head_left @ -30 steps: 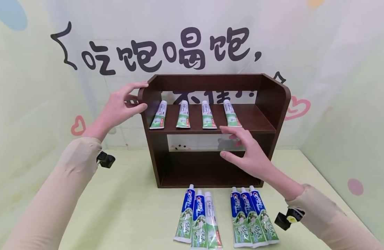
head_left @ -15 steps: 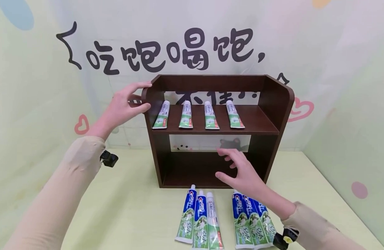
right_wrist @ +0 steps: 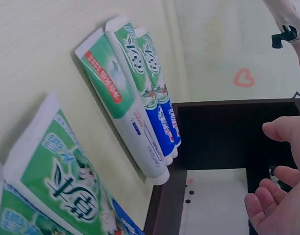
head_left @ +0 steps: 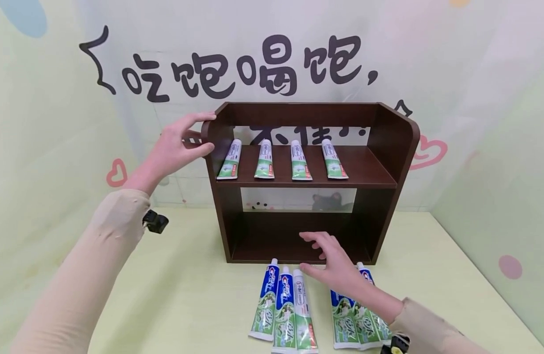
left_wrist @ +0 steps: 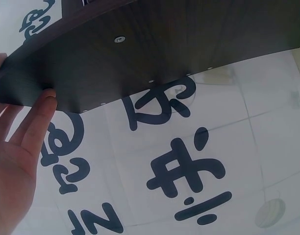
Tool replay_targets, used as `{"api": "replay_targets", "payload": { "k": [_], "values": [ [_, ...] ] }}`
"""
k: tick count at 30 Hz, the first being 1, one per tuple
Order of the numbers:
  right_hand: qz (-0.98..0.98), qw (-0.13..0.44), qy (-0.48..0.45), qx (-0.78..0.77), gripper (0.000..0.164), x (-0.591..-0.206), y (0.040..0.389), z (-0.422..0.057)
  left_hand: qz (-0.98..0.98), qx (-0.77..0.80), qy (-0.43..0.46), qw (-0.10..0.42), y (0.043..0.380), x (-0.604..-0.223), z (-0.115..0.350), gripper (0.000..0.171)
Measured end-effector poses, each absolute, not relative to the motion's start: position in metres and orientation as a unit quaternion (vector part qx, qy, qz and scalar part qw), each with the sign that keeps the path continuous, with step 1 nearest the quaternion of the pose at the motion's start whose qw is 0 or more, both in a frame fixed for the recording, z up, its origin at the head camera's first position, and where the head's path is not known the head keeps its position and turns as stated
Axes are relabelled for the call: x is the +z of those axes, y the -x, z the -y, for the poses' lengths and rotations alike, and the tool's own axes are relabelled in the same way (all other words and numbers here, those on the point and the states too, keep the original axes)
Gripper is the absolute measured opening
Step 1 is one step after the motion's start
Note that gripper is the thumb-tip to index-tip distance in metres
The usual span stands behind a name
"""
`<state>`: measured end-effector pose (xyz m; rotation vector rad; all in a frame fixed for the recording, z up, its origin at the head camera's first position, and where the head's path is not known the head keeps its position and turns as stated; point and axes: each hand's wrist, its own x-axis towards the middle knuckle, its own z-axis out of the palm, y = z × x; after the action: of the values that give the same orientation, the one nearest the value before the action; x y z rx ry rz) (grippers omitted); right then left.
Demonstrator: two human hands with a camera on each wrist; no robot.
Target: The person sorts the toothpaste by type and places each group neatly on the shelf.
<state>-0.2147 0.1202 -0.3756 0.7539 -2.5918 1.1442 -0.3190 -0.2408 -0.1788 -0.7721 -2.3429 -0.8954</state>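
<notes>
My left hand (head_left: 174, 147) holds the left side panel of a dark brown two-tier shelf (head_left: 307, 186), fingers and thumb at its edge. In the left wrist view, fingertips rest against the panel's outer face. My right hand (head_left: 335, 263) hangs with bent, spread fingers before the lower tier, holding nothing. Below it lie toothpaste tubes on the table: two blue-green tubes (head_left: 283, 309) beside a white-green tube (head_left: 304, 314), and three blue-green tubes (head_left: 344, 324) to the right, partly hidden by my right forearm. Several white-green toothpaste tubes (head_left: 300, 161) stand spaced along the upper tier, leaning back.
The pale table (head_left: 179, 295) reaches to a printed backdrop (head_left: 165, 29) with large black characters behind the shelf. A pale green side wall (head_left: 497, 196) borders the table on the right.
My right hand has come down from the upper tier's front edge to the lower tier's front, holding nothing. The left hand stays on the side panel. The tubes keep their places.
</notes>
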Motion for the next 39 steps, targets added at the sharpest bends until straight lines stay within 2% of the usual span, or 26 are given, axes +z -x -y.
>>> {"api": "replay_targets", "payload": {
  "k": [11, 39],
  "values": [
    [0.887, 0.04, -0.195, 0.417, 0.063, -0.396, 0.215, -0.115, 0.861, -0.333, 0.287, 0.256, 0.318, -0.178, 0.242, 0.057],
    [0.899, -0.022, -0.154, 0.408, 0.074, -0.438, 0.207, -0.108, 0.864, -0.322, 0.287, 0.259, 0.32, -0.179, 0.24, 0.057]
  ]
}}
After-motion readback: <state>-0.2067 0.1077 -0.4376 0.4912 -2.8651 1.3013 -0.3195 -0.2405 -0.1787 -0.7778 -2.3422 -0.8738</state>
